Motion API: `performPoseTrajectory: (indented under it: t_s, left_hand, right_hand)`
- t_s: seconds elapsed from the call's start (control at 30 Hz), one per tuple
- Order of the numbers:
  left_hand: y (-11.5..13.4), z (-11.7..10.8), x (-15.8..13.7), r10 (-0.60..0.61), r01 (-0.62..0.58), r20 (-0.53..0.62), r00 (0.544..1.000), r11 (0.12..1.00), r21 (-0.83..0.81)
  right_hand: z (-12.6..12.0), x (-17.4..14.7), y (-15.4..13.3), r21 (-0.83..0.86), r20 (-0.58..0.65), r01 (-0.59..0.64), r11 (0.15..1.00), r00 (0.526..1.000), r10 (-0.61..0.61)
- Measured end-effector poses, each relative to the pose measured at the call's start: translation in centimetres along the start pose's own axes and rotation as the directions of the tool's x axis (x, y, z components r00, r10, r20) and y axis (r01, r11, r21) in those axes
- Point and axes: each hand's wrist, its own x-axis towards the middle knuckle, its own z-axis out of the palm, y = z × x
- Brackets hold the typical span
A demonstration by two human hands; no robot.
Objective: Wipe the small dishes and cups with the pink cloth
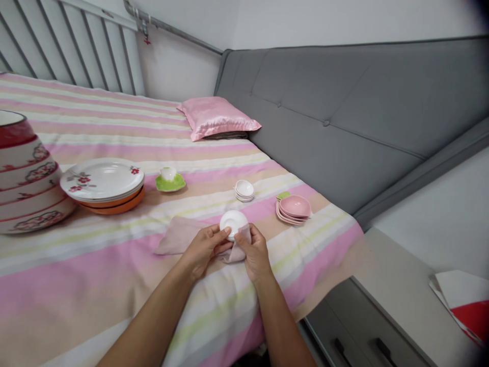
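Note:
Both my hands hold a small white dish (234, 220) just above the striped bedspread. My left hand (204, 248) pinches its lower left edge, thumb on the surface. My right hand (255, 251) grips the right side through a pale pink cloth (178, 234), which is draped under the dish and trails to the left over the bed. A little beyond the dish stands a stack of small white dishes (244, 188). To the right of my hands sits a stack of pink bowls (295, 206) with a green leaf-shaped piece (283, 195) at its back.
Left on the bed are a green leaf-shaped dish (170, 182), floral white plates (103, 178) over orange ones (118, 204), and tall stacked red-rimmed bowls (30, 188). A pink pillow (219, 117) lies against the grey headboard (305, 92). A drawer cabinet (362, 316) stands beside the bed.

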Motion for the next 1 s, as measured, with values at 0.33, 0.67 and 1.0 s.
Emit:
performPoseTrajectory:
  t_s: [0.33, 0.67, 1.0]
  left_hand:
    - [0.0, -0.3, 0.5, -0.056, 0.049, -0.081, 0.995, 0.995, -0.087]
    - [0.4, -0.1, -0.1, 0.021, -0.021, 0.043, 0.999, 1.0, -0.004]
    - [0.2, 0.1, -0.2, 0.05, -0.05, 0.038, 0.998, 0.999, 0.005]
  right_hand:
    - [0.7, -0.2, -1.2, 0.112, 0.064, -0.009, 0.994, 0.998, 0.001]
    - [0.3, -0.1, -1.0, 0.12, -0.044, -0.04, 0.992, 0.998, 0.046]
    - [0.3, 0.0, -0.8, 0.069, -0.046, -0.035, 0.997, 0.998, 0.038]
